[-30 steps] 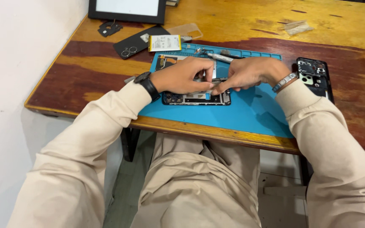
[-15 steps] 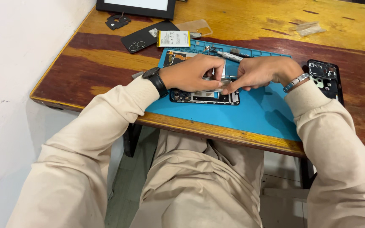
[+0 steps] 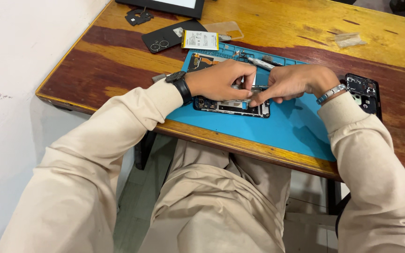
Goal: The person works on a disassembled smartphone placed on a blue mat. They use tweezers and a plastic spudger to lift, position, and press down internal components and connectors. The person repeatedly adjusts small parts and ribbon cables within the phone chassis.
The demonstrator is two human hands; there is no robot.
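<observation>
An opened phone (image 3: pixel 233 107) with its inner boards showing lies on a blue work mat (image 3: pixel 287 126). My left hand (image 3: pixel 221 79) rests on the phone's upper part, fingers curled over it. Beside it, my right hand (image 3: pixel 294 83) presses its fingertips onto the phone's middle. Both hands cover much of the phone, so I cannot tell whether either pinches a small part. A black watch sits on my left wrist and a metal bracelet on my right.
On the wooden table (image 3: pixel 94 61) lie a black phone back cover (image 3: pixel 165 36), a flat battery (image 3: pixel 200 40), a second phone frame (image 3: pixel 364 91) at the right, a screwdriver (image 3: pixel 258 61), and a dark screen (image 3: pixel 165 5) at the far edge. A white wall stands left.
Both hands stay on the phone. The view has shifted, so the table sits further right and higher in the picture.
</observation>
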